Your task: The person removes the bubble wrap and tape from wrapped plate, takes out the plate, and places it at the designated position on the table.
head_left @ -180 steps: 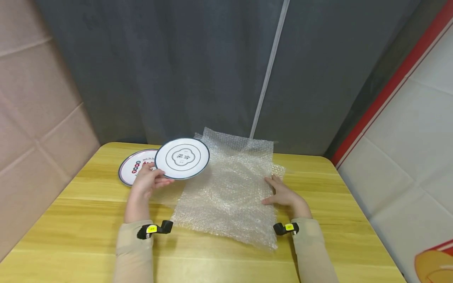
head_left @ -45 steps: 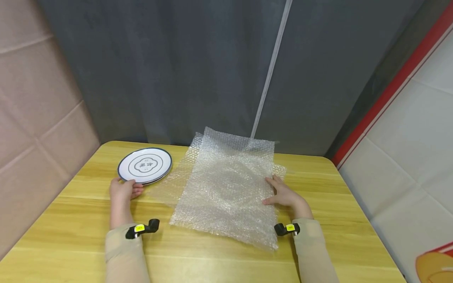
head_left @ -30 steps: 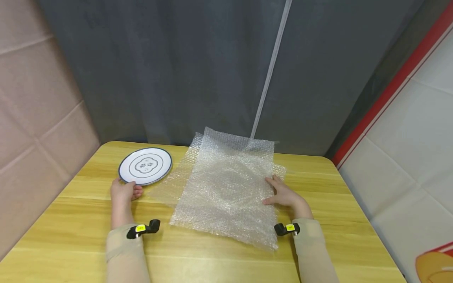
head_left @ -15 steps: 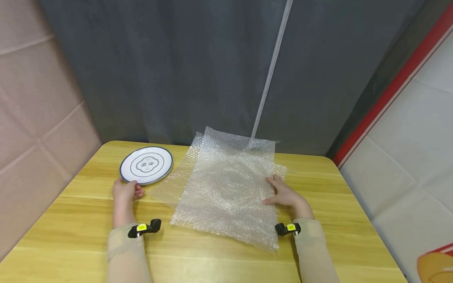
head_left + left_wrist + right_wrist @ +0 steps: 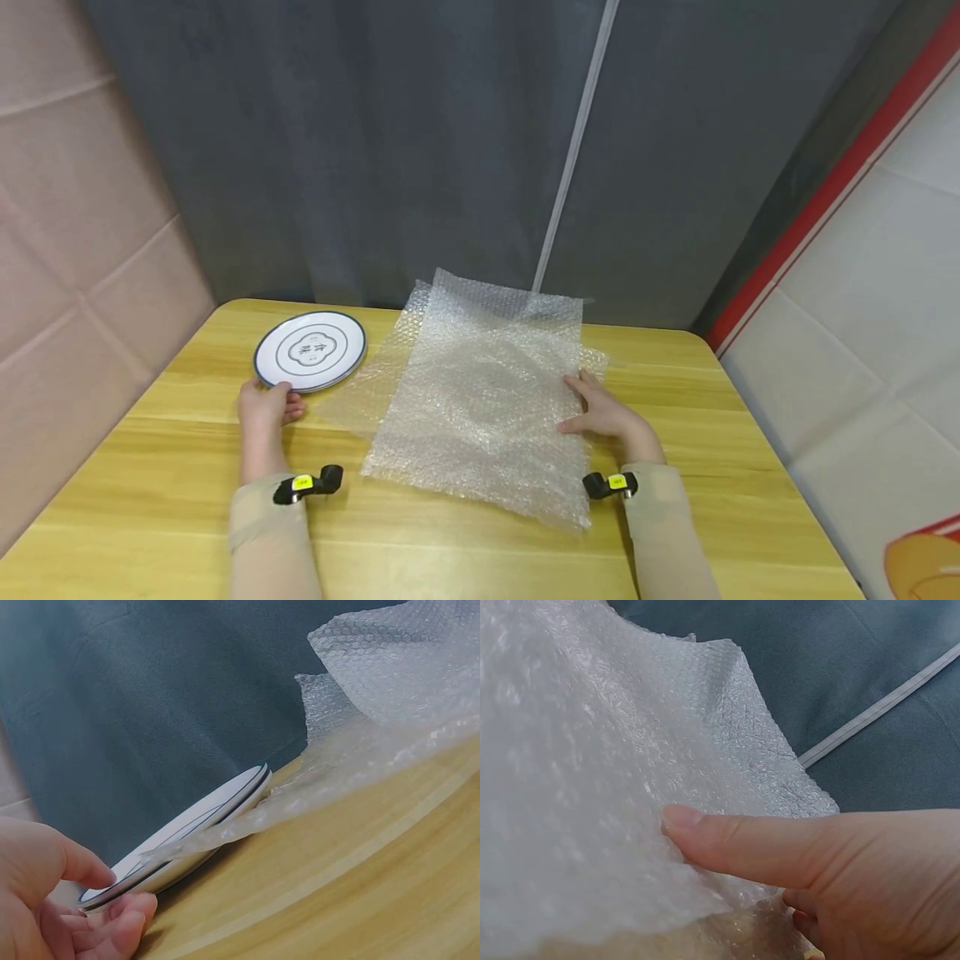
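Note:
At the table's back left, my left hand (image 5: 262,407) pinches the near rim of a white plate (image 5: 310,350) with a dark blue edge and a printed emblem. In the left wrist view the thumb lies on top of the rim and the fingers curl beneath. A second plate (image 5: 255,796) is stacked under it, mostly hidden. My right hand (image 5: 600,412) rests at the right edge of the bubble wrap (image 5: 480,400), fingers spread. In the right wrist view its straight thumb lies on the wrap, the other fingers mostly hidden.
Overlapping bubble wrap sheets cover the middle of the wooden table (image 5: 420,542); a faint round outline shows in the top one. A dark grey curtain (image 5: 412,150) hangs behind the table. Light walls stand at both sides, the right one (image 5: 847,333) with a red band.
Six seconds ago my left hand held the plate up beside the wrap; since then it has lowered it leftward onto the other plate. The plates have since shifted slightly. My right hand stays put.

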Demonstrator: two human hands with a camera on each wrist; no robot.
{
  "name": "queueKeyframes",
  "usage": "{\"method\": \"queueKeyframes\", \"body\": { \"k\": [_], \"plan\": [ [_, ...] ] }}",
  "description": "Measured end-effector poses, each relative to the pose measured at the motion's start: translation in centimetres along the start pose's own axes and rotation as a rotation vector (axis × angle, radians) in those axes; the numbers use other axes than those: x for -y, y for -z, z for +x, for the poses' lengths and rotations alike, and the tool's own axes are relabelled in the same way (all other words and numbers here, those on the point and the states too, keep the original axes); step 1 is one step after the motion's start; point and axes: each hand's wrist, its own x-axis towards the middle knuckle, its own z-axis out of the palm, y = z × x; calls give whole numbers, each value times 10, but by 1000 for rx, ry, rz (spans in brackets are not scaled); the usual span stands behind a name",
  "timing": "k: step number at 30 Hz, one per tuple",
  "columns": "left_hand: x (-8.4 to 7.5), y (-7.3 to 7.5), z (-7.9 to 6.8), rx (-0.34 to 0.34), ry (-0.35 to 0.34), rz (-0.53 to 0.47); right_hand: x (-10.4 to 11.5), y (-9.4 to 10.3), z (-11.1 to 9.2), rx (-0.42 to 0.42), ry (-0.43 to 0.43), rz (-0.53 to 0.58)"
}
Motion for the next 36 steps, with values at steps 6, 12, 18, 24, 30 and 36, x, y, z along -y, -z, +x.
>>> {"method": "queueKeyframes", "body": {
  "k": [6,12,18,24,30,36],
  "plan": [
    [-2,1,-3,-57,-33,97,0,0,1,2,2,0],
    [-4,2,-5,-94,-59,206,0,0,0,-9,-7,15],
    [-10,-1,-8,-139,-154,421,-1,0,-4,-47,-14,51],
    [-17,-8,-13,-181,-251,564,-3,1,-7,-127,15,94],
    [-23,-21,-16,-126,-351,666,-1,4,-8,-182,1,187],
    [-20,-38,-18,-71,-454,720,-6,8,-5,-259,8,142]
  ]
}}
